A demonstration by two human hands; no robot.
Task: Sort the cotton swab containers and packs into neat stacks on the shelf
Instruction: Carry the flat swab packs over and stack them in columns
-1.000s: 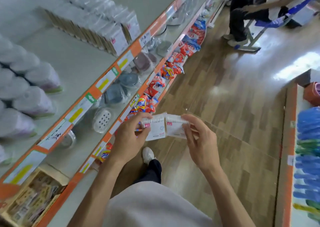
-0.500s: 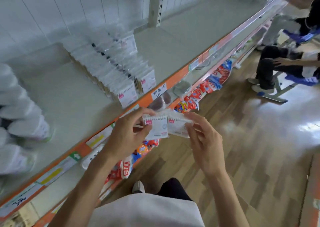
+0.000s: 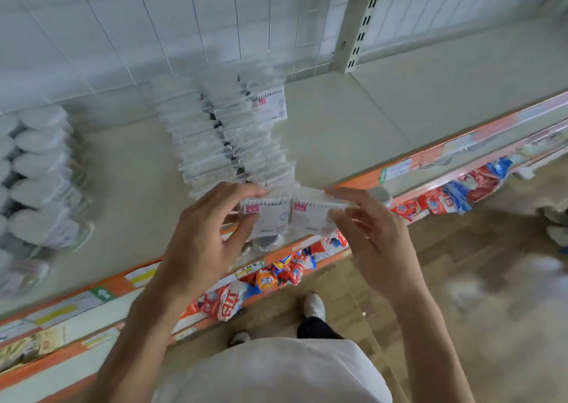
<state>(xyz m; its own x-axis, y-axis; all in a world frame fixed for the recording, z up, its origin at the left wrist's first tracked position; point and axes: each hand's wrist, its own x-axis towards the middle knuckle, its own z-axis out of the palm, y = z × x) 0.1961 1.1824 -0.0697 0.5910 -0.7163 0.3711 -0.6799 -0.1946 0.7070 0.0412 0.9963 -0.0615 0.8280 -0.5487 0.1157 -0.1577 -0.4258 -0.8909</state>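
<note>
1. So, head view, the only one here: both hands are up in front of the chest, each pinching one flat cotton swab pack. The left hand (image 3: 203,242) pinches the left pack (image 3: 270,218) between thumb and fingers, and the right hand (image 3: 375,236) pinches the right pack (image 3: 310,216) the same way
2. The two packs sit side by side between the hands, inner edges touching or near enough, labels facing up at the camera. They're over the shelf's (image 3: 353,132) front lip, not set down yet
3. The relation that matters: the row of packs (image 3: 227,138) already standing on the shelf lies straight ahead of the hands, just beyond the fingertips. Its long axis runs away from the person toward the back wall, and its near end is right behind the held packs
4. The left hand looks slightly nearer that row's end, I'd guess, but it's close
5. Round swab containers (image 3: 40,169) are stacked well off to the left of the left hand. Pretty blurry there, so I can't say how tidy they are
</note>
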